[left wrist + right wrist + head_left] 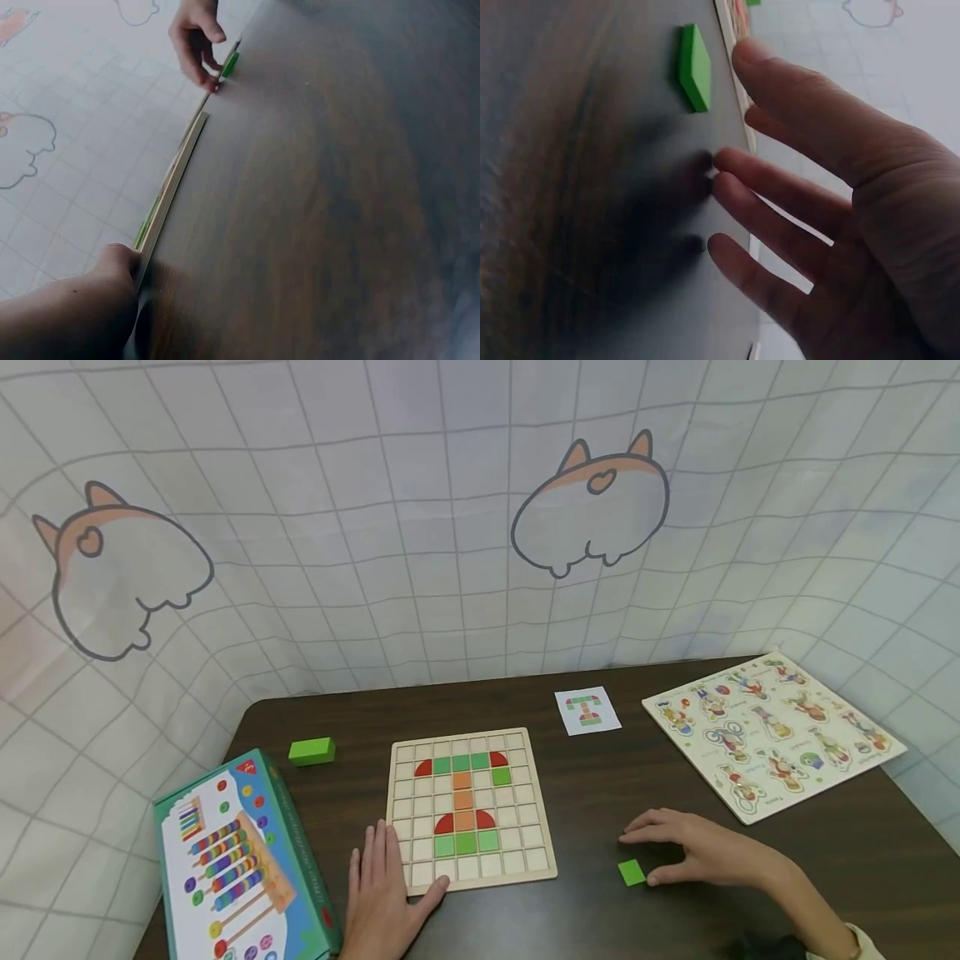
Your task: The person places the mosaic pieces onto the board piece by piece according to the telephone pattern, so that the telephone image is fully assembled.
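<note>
A wooden grid board (517, 860) lies on the table, with red quarter-round, green and orange square pieces set in its cells. My left hand (382, 893) rests at its lower left, fingers straight along the left edge and thumb at the near edge. To the right of the board, a single green square tile (632, 872) lies flat on the table. My right hand (701, 850) is just right of that tile, thumb beside it and fingers loosely bent. The right wrist view shows the green tile (696, 69) apart from the spread fingers, which hold nothing.
Behind the board lies a small pattern card (588, 711). A large picture puzzle board (776, 735) is at the back right. On the left stand a green block (312, 752) and a boxed toy (240, 868). A gridded curtain (450, 568) hangs behind the table.
</note>
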A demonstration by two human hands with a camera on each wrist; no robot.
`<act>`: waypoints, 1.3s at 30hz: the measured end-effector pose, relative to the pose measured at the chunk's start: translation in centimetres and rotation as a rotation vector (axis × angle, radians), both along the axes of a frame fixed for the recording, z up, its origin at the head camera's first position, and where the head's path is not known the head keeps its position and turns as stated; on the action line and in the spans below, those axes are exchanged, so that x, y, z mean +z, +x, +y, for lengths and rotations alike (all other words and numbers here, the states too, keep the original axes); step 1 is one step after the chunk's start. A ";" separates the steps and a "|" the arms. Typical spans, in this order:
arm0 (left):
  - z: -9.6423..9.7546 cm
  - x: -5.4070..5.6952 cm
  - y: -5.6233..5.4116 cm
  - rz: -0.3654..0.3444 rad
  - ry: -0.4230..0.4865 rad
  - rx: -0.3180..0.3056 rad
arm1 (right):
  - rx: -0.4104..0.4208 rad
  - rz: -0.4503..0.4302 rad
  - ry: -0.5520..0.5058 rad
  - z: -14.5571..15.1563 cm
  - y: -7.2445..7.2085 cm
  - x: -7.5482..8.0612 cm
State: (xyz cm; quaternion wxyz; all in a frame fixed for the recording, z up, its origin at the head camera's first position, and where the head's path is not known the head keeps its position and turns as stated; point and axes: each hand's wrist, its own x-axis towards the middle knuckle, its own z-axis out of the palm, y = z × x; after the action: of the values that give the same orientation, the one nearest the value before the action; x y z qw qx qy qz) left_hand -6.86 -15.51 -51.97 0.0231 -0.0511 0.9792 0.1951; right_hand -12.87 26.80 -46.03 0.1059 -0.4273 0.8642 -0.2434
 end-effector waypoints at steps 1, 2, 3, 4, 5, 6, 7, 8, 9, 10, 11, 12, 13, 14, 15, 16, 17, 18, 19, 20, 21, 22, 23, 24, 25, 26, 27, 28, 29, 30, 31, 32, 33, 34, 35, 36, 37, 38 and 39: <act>0.0 0.0 0.0 -0.002 0.004 0.001 | 0.015 0.004 -0.009 0.2 0.0 0.0; 0.0 0.0 -0.1 -0.006 0.008 0.001 | 0.030 0.010 -0.019 0.2 -0.1 0.0; 0.0 0.0 -0.1 -0.006 0.012 0.001 | 0.047 0.018 -0.033 0.3 -0.2 0.0; 0.0 0.0 -0.1 -0.010 0.013 0.001 | 0.067 0.026 -0.047 0.2 -0.2 -0.1; 0.0 0.0 0.0 -0.015 0.014 0.001 | 0.084 0.034 -0.058 0.2 -0.3 -0.2; 0.0 0.1 0.0 -0.015 0.014 0.000 | 0.099 0.044 -0.066 0.1 -0.3 -0.3; 0.0 0.1 0.0 -0.016 0.013 -0.001 | 0.109 0.065 -0.069 0.0 -0.3 -0.3; 0.0 0.2 0.0 -0.015 0.012 -0.002 | 0.116 0.090 -0.071 -0.2 -0.2 -0.4; 0.0 0.2 0.1 -0.012 0.010 -0.003 | 0.120 0.122 -0.070 -0.3 -0.1 -0.5; 0.1 0.3 0.1 -0.011 0.008 -0.003 | 0.124 0.159 -0.065 -0.4 -0.1 -0.5; 0.1 0.3 0.1 -0.008 0.008 -0.002 | 0.125 0.198 -0.058 -0.6 0.0 -0.5; 0.1 0.4 0.1 -0.008 0.008 -0.002 | 0.125 0.234 -0.054 -0.7 0.1 -0.5; 0.1 0.4 0.2 -0.007 0.008 -0.001 | 0.126 0.267 -0.050 -0.9 0.2 -0.6; 0.1 0.4 0.2 -0.007 0.008 0.000 | 0.126 0.297 -0.046 -1.0 0.3 -0.6; 0.1 0.4 0.2 -0.006 0.007 0.001 | 0.125 0.323 -0.041 -1.2 0.3 -0.6; 0.2 0.3 0.1 -0.009 0.006 0.002 | 0.125 0.339 -0.034 -1.3 0.4 -0.6; 0.2 0.3 0.1 -0.010 0.005 0.003 | 0.124 0.356 -0.027 -1.4 0.5 -0.6; 0.2 0.3 0.1 -0.012 0.007 0.004 | 0.122 0.366 -0.020 -1.4 0.5 -0.6; 0.2 0.3 0.1 -0.012 0.006 0.004 | 0.124 0.378 -0.014 -1.5 0.5 -0.6; 0.2 0.2 0.1 -0.013 0.006 0.004 | 0.124 0.389 -0.014 -1.6 0.5 -0.6; 0.2 0.2 0.1 -0.013 0.005 0.004 | 0.129 0.395 -0.018 -1.8 0.5 -0.7; 0.1 0.2 0.1 -0.012 0.005 0.004 | 0.135 0.404 -0.025 -1.9 0.5 -0.8; 0.1 0.2 0.1 -0.010 0.005 0.004 | 0.137 0.415 -0.033 -2.2 0.4 -0.9; 0.0 0.2 0.2 -0.010 0.006 0.005 | 0.138 0.423 -0.044 -2.5 0.3 -0.9; 0.0 0.2 0.2 -0.009 0.006 0.006 | 0.136 0.438 -0.054 -3.0 0.2 -0.9; -0.1 0.2 0.2 -0.007 0.006 0.006 | 0.127 0.449 -0.065 -3.5 0.1 -0.8; -0.1 0.2 0.2 -0.004 0.006 0.007 | 0.118 0.463 -0.076 -4.2 -0.2 -0.6; -0.2 0.2 0.2 -0.002 0.007 0.007 | 0.112 0.481 -0.094 -5.1 -0.5 -0.2; -0.3 0.2 0.2 0.001 0.006 0.006 | 0.105 0.497 -0.113 -6.0 -0.8 0.2; -0.3 0.2 0.3 0.004 0.004 0.006 | 0.103 0.517 -0.137 -7.2 -1.3 0.6; -0.4 0.2 0.3 0.007 0.001 0.004 | 0.101 0.532 -0.151 -8.4 -1.7 1.1; -0.4 0.2 0.3 0.009 -0.003 0.003 | 0.102 0.538 -0.163 -9.7 -2.2 1.6; -0.4 0.2 0.2 0.008 -0.004 0.002 | 0.104 0.540 -0.172 -11.1 -2.7 2.0; -0.4 0.2 0.2 0.010 -0.005 0.000 | 0.112 0.552 -0.178 -12.5 -3.3 2.2; -0.4 0.1 0.2 0.014 -0.008 -0.001 | 0.114 0.552 -0.178 -14.0 -3.8 2.3; -0.3 0.1 0.1 0.013 -0.007 -0.001 | 0.117 0.555 -0.172 -15.5 -4.5 2.3; -0.3 0.0 0.1 0.012 -0.006 -0.001 | 0.120 0.543 -0.162 -17.0 -5.1 2.3; -0.2 -0.1 0.1 0.013 -0.006 -0.001 | 0.123 0.534 -0.154 -18.4 -5.7 2.2; -0.1 -0.2 0.1 0.013 -0.005 -0.001 | 0.125 0.531 -0.136 -19.8 -6.3 1.9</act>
State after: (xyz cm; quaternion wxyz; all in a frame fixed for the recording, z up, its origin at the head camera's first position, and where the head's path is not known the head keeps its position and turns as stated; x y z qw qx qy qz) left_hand -6.76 -15.65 -52.14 0.0169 -0.0494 0.9798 0.1930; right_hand -19.15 7.01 -44.09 -0.1383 -0.5347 0.8154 -0.1736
